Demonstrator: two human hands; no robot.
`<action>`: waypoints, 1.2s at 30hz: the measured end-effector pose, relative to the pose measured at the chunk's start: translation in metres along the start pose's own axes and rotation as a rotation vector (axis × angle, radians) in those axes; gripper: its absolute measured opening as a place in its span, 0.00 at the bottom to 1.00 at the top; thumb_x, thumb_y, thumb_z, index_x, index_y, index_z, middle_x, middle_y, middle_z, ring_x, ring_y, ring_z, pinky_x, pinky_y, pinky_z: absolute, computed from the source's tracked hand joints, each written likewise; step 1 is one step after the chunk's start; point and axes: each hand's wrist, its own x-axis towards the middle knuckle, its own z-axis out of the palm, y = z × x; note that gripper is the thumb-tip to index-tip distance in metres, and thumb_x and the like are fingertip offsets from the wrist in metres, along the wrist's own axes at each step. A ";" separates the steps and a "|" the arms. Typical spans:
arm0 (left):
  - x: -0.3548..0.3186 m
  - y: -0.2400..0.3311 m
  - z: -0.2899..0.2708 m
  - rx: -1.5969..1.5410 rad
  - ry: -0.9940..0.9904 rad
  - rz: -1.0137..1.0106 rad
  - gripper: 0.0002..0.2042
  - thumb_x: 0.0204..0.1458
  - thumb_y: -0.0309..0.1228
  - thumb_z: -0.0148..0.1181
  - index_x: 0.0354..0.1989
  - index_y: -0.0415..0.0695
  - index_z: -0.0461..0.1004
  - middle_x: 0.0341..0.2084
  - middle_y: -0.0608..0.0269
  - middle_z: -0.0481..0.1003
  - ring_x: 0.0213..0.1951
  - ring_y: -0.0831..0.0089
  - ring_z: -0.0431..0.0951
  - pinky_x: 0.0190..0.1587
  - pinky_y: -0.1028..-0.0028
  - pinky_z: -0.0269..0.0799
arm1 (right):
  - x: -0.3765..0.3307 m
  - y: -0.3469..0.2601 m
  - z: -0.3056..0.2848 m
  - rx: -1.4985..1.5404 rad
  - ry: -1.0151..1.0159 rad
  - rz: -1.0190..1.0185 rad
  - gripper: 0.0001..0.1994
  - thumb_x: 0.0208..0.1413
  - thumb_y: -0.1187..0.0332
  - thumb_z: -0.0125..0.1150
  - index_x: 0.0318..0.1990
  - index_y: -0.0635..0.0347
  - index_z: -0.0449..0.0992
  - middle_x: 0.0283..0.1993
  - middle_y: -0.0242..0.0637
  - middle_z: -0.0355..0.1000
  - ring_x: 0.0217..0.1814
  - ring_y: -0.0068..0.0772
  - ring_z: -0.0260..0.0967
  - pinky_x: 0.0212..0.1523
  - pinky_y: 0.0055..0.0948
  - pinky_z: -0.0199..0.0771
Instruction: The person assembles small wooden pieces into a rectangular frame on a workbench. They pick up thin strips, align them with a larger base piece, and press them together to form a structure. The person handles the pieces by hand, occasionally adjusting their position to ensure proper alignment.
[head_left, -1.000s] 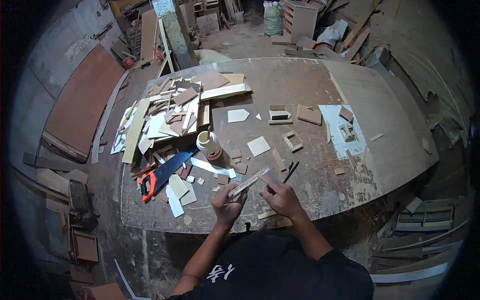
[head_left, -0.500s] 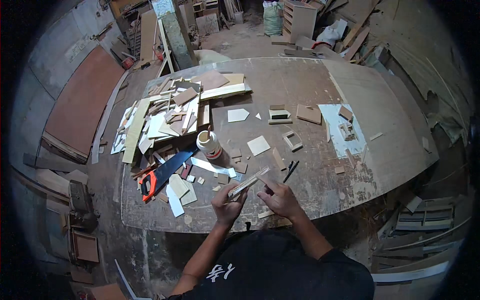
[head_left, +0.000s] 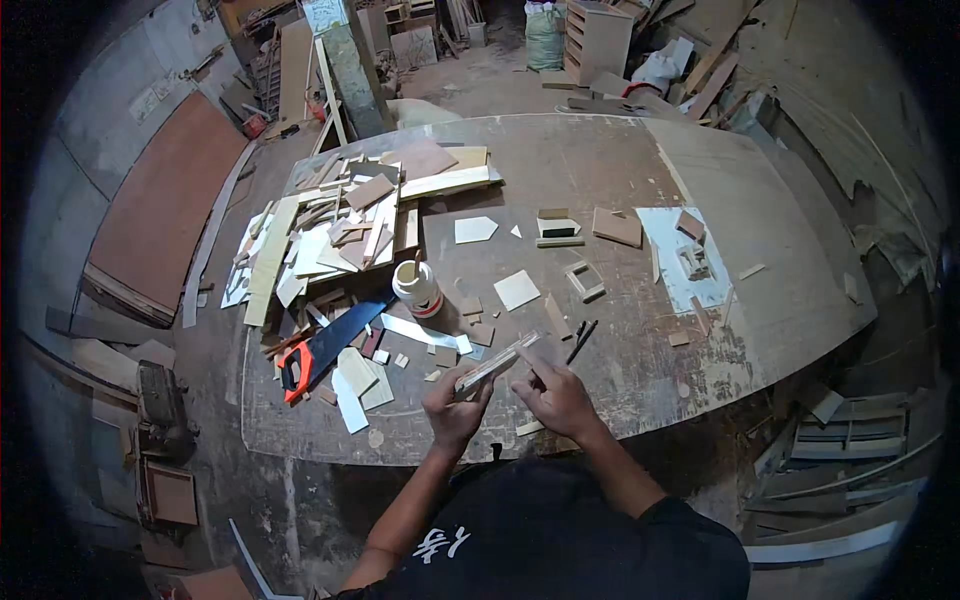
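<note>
Left half of counter [head_left: 600, 170] choked: heap of wood offcuts [head_left: 340, 235], handsaw [head_left: 325, 350] and glue bottle [head_left: 417, 287] just left of hands. Ahead of hands: scattered small pieces, black pencil [head_left: 581, 341], little frames [head_left: 583, 281]. Paper sheet [head_left: 680, 260] with parts on right. Bare room: far middle strip, far right edge, near right corner.

Thin pale wood strip [head_left: 497, 362]: long, narrow, flat, light beige, a darker band along one edge. Held off the worktable [head_left: 600, 170] near its front edge, tilted, low end toward the person's left, high end up and to the right. Left hand [head_left: 455, 408] pinches the lower end from below, fingers curled around it. Right hand [head_left: 556, 395] sits at the upper end, fingertips touching the strip's top edge.
</note>
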 end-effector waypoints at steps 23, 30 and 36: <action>-0.002 -0.010 0.000 -0.020 0.026 0.011 0.13 0.40 0.28 0.73 0.33 0.40 0.77 0.25 0.55 0.78 0.28 0.64 0.80 0.30 0.69 0.73 | 0.008 0.014 0.002 0.015 0.064 0.107 0.29 0.56 0.58 0.60 0.63 0.59 0.64 0.29 0.48 0.73 0.30 0.48 0.74 0.31 0.40 0.73; -0.001 -0.010 0.000 0.014 0.042 -0.009 0.13 0.40 0.29 0.74 0.33 0.39 0.77 0.25 0.53 0.78 0.28 0.62 0.80 0.31 0.69 0.73 | 0.001 -0.004 0.019 0.000 -0.004 -0.105 0.30 0.54 0.60 0.63 0.63 0.61 0.64 0.28 0.47 0.73 0.28 0.48 0.73 0.31 0.41 0.73; 0.004 -0.006 -0.006 0.034 0.022 0.042 0.13 0.39 0.28 0.73 0.33 0.40 0.77 0.25 0.54 0.77 0.27 0.59 0.79 0.30 0.67 0.72 | 0.007 -0.006 0.014 0.012 0.034 -0.156 0.26 0.53 0.64 0.64 0.60 0.60 0.68 0.28 0.44 0.73 0.29 0.43 0.73 0.31 0.38 0.73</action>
